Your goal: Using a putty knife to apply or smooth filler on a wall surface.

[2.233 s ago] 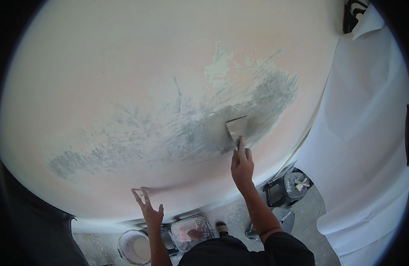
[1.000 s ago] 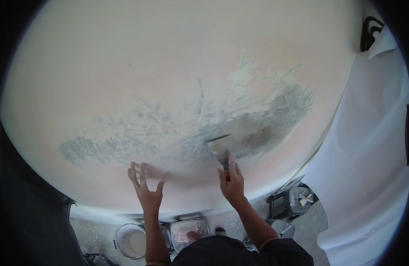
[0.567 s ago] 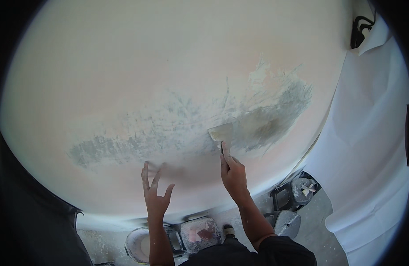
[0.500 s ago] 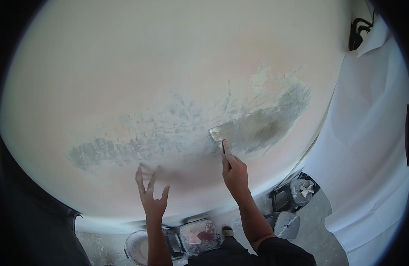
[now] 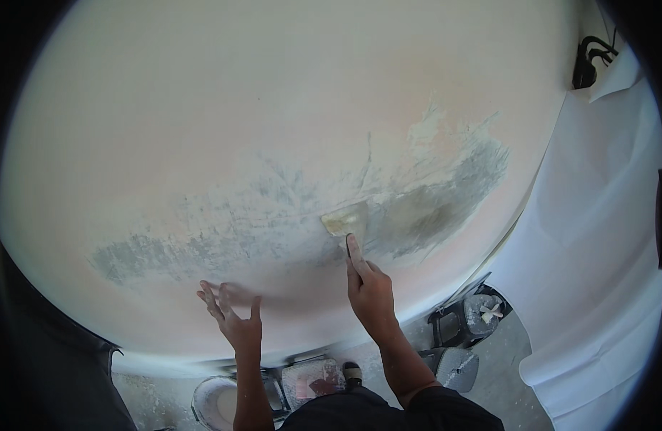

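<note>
A putty knife (image 5: 345,220) with a wide blade lies against a big, pale, curved panel (image 5: 223,100). My right hand (image 5: 373,293) is closed round its handle, the index finger stretched along toward the blade. Pale filler shows on the blade. Under the knife runs a long grey patch (image 5: 424,215), smooth and darker to the right, scratchy and streaked to the left. Below the patch's left part, my left hand (image 5: 236,327) is open and holds nothing, fingers spread close to the panel. Whether its fingertips touch the surface I cannot tell.
Below the panel stand a round tub (image 5: 215,402), a stool (image 5: 309,379) with reddish pieces on it, and dark stools (image 5: 457,368) farther right. White sheeting (image 5: 589,237) hangs at the right. Dark cloth (image 5: 51,345) is at the lower left.
My right hand and the putty knife have slid a little left along the grey patch. My left hand has shifted left too, its fingers now tilted more to the left. The view has moved slightly.
</note>
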A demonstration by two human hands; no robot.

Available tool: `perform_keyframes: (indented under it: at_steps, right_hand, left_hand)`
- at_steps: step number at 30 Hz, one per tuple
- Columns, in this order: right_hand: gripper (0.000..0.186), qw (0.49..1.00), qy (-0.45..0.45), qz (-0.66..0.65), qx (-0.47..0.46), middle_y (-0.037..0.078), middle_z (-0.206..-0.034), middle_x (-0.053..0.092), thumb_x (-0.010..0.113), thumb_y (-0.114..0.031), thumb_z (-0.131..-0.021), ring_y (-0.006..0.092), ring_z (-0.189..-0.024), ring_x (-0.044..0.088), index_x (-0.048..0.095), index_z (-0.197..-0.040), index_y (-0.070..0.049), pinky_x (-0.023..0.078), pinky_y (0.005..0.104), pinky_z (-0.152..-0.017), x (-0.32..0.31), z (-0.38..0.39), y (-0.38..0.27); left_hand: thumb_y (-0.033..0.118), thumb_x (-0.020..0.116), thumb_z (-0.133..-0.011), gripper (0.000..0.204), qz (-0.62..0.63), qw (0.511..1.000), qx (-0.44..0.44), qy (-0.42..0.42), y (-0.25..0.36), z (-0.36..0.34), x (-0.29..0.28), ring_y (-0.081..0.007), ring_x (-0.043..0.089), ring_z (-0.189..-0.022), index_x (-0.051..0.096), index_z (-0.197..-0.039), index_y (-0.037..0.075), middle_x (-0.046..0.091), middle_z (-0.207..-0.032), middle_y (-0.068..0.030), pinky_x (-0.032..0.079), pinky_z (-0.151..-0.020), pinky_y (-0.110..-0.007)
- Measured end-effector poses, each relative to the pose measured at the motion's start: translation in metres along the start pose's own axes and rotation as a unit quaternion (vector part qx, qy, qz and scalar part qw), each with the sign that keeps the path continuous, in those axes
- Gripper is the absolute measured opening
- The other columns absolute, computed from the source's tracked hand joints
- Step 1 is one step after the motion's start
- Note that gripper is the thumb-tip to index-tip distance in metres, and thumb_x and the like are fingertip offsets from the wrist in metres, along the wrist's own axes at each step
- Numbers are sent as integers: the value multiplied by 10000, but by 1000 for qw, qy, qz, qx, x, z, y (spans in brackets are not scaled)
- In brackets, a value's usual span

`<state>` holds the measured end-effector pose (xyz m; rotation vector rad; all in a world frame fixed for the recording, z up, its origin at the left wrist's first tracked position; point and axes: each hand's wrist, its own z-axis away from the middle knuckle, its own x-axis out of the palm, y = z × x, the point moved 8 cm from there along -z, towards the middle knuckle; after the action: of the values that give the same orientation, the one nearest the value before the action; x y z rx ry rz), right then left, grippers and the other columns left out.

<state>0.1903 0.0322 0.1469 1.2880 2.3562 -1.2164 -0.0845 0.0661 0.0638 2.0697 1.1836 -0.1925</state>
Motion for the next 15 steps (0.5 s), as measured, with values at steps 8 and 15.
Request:
perform_keyframes:
  at_steps: [8, 15]
  right_hand:
    - [490, 995, -85, -8, 47, 225, -709, 591, 569, -80, -938, 379, -608, 595, 455, -1414, -117, 472, 405, -563, 7, 28, 6]
    - [615, 998, -42, 5, 54, 244, -868, 614, 529, -62, -946, 409, -711, 613, 254, -1497, -53, 484, 434, -625, 12, 42, 35]
  left_hand:
    - [192, 840, -697, 856, -21, 999, 14, 26, -10, 13, 8, -478, 135, -1428, 368, -1403, 82, 165, -1565, -207, 276, -1123, -576]
    - [146, 805, -736, 697, 13, 998, 36, 57, 12, 5, -10, -476, 211, -1406, 454, -1334, 66, 267, -1511, -212, 291, -1096, -595]
